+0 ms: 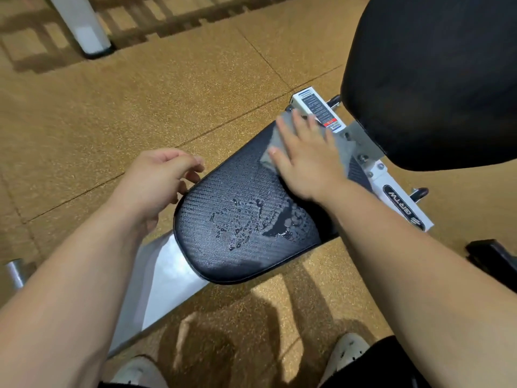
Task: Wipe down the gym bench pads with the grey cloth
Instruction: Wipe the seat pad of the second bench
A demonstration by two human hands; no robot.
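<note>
Currently wiping the seat pad (246, 233): right hand (305, 161) is pressing flat, fingers spread, on the grey cloth (340, 144) at the pad's far end, near the hinge bracket (366, 147) and the labelled white frame (319, 107). Cloth is pinned under the palm rather than gripped. Left hand (156, 183) is sitting at the pad's left edge, fingers loosely curled, touching the rim, holding nothing.

Step looks like early-to-mid on this pad: liquid is beading and pooling in the near-centre, apparently not yet wiped. Next move probably calls for dragging the cloth back toward the near end, through the droplets, keeping the palm flat. Back pad (436, 74) at upper right is looking dry; can't tell if it's done.

Containers: none in view, no spray bottle or bucket.
</note>
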